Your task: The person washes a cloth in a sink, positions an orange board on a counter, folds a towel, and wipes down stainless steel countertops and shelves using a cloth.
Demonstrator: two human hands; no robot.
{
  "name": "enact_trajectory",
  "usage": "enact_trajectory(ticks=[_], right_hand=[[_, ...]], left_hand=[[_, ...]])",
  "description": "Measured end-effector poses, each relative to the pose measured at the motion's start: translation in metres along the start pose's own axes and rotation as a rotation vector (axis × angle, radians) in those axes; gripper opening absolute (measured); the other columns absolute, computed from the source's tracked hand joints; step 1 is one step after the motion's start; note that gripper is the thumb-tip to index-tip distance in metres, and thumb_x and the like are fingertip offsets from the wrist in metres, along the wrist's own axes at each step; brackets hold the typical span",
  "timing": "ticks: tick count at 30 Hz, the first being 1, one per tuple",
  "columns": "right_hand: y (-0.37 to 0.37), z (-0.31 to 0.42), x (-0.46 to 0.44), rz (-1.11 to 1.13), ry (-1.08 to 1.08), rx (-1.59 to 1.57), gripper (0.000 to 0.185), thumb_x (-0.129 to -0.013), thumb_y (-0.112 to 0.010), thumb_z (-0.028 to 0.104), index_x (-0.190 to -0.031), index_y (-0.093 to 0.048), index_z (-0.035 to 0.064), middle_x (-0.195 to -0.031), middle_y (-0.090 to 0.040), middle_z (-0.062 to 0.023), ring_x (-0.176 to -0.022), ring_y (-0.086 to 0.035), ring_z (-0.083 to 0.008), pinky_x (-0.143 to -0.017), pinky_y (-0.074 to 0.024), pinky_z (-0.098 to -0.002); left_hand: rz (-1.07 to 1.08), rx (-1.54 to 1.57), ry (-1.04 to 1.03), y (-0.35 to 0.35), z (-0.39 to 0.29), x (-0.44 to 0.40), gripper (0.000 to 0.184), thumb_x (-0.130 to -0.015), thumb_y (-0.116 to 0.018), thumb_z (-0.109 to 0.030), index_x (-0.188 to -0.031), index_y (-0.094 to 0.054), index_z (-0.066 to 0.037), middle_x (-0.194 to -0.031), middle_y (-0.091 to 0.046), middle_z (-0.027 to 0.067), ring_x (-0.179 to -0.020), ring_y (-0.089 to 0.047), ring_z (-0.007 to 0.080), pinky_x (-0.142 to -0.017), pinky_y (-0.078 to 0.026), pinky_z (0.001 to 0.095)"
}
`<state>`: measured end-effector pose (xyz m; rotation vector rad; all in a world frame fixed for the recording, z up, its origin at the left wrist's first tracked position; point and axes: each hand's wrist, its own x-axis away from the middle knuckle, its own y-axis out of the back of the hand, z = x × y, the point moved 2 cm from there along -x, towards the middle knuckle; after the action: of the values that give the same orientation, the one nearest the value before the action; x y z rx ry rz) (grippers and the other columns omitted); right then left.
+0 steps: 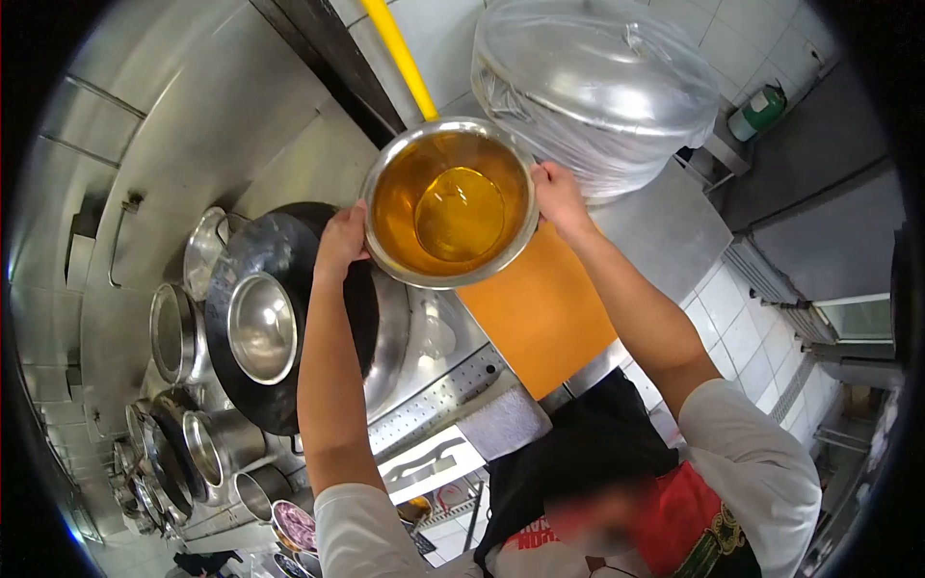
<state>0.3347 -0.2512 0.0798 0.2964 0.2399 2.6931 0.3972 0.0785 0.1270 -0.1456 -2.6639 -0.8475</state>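
Note:
Between my two hands is a round metal bowl [385, 252] with yellow oil-like liquid [461, 214] in its bottom. My left hand [342, 241] grips the rim on the left side. On the opposite side, my right hand [561, 197] holds the rim with its fingers curled over the edge. The bowl is above an orange board [549, 313] and partly covers its far end. Whether the bowl's underside touches anything is hidden.
A black wok [252, 385] with a smaller metal bowl [262, 328] in it stands at left, near several pots [224, 445]. A plastic-wrapped metal vessel [597, 77] is at the back. A folded towel [503, 424] lies on the front edge.

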Motion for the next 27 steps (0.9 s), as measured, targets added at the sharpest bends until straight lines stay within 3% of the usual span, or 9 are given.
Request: enact_trajectory(ticks=[2,5,7,9,11,13,15,17,27], right_hand=[[-0.001,-0.005,-0.001,-0.018,-0.004,0.012,0.036,-0.096,-0.047,0.028,-0.079,-0.056,-0.0026,-0.057,-0.055,-0.0110,-0.044,-0.055,-0.0207,-0.046,-0.0451,-0.0357],[0.000,-0.002,0.001,0.017,0.021,0.004,0.039,-0.097,-0.046,0.031,-0.080,-0.056,-0.0030,-0.058,-0.055,-0.0105,-0.045,-0.054,-0.0188,-0.045,-0.0438,-0.0345],[0.003,0.010,0.005,0.043,-0.013,-0.025,0.041,-0.097,-0.047,0.034,-0.080,-0.057,-0.0024,-0.061,-0.056,-0.0107,-0.044,-0.053,-0.0181,-0.044,-0.0433,-0.0346],[0.013,0.012,0.015,0.071,-0.040,-0.049,0.040,-0.097,-0.048,0.036,-0.081,-0.057,0.0001,-0.063,-0.055,-0.0080,-0.047,-0.051,-0.0157,-0.044,-0.0417,-0.0327],[0.039,0.004,0.021,0.087,-0.051,-0.074,0.037,-0.098,-0.049,0.037,-0.083,-0.058,0.0045,-0.065,-0.054,-0.0025,-0.052,-0.050,-0.0118,-0.044,-0.0392,-0.0286],[0.089,-0.043,0.012,-0.007,0.216,0.262,0.045,-0.095,-0.050,0.040,-0.081,-0.058,-0.0019,-0.069,-0.058,-0.0108,-0.063,-0.058,-0.0227,-0.061,-0.0465,-0.0384],[0.141,-0.098,0.010,-0.058,0.140,0.431,0.044,-0.094,-0.052,0.040,-0.082,-0.059,-0.0018,-0.072,-0.061,-0.0124,-0.072,-0.059,-0.0251,-0.068,-0.0461,-0.0379],[0.179,-0.151,0.005,-0.050,0.218,0.520,0.041,-0.092,-0.054,0.040,-0.082,-0.060,0.0000,-0.074,-0.063,-0.0139,-0.070,-0.060,-0.0255,-0.066,-0.0460,-0.0382],[0.187,-0.151,0.018,0.221,0.176,0.751,0.037,-0.089,-0.058,0.044,-0.082,-0.065,0.0079,-0.071,-0.066,-0.0062,-0.067,-0.063,-0.0250,-0.065,-0.0476,-0.0387]], left_hand=[[-0.351,-0.559,-0.397,0.006,0.003,0.015,0.049,-0.095,-0.049,-0.044,-0.103,-0.061,0.003,-0.089,-0.068,0.0192,-0.081,-0.066,0.0281,-0.075,-0.052,0.0403],[-0.617,-0.207,-0.496,-0.019,-0.031,0.134,0.023,-0.091,-0.060,-0.021,-0.100,-0.064,0.000,-0.087,-0.064,0.0185,-0.079,-0.064,0.0315,-0.071,-0.049,0.0392],[-0.496,-0.222,-0.492,-0.061,0.003,0.190,0.015,-0.091,-0.061,-0.015,-0.097,-0.064,-0.001,-0.085,-0.064,0.0167,-0.071,-0.064,0.0297,-0.064,-0.050,0.0393],[-0.185,-0.228,0.012,-0.120,0.032,0.242,0.021,-0.088,-0.064,-0.019,-0.095,-0.068,0.000,-0.083,-0.067,0.0187,-0.071,-0.066,0.0326,-0.066,-0.051,0.0389],[-0.231,-0.159,-0.060,-0.173,0.075,0.267,0.021,-0.086,-0.065,-0.019,-0.097,-0.069,-0.001,-0.087,-0.069,0.0195,-0.078,-0.068,0.0342,-0.070,-0.053,0.0409],[-0.348,-0.321,-0.065,-0.201,0.088,0.267,0.026,-0.087,-0.064,-0.026,-0.097,-0.070,-0.004,-0.087,-0.070,0.0180,-0.081,-0.068,0.0346,-0.073,-0.052,0.0428],[-0.356,-0.412,0.001,-0.216,0.102,0.255,0.031,-0.087,-0.062,-0.035,-0.095,-0.072,-0.007,-0.086,-0.070,0.0161,-0.083,-0.067,0.0341,-0.074,-0.051,0.0434],[-0.231,-0.267,0.228,-0.219,0.107,0.239,0.036,-0.086,-0.060,-0.042,-0.093,-0.073,-0.009,-0.085,-0.071,0.0141,-0.084,-0.067,0.0329,-0.074,-0.050,0.0439],[-0.050,0.028,0.238,-0.215,0.143,0.215,0.038,-0.079,-0.071,-0.040,-0.086,-0.074,-0.003,-0.071,-0.068,0.0091,-0.064,-0.061,0.0166,-0.062,-0.047,0.0320]])
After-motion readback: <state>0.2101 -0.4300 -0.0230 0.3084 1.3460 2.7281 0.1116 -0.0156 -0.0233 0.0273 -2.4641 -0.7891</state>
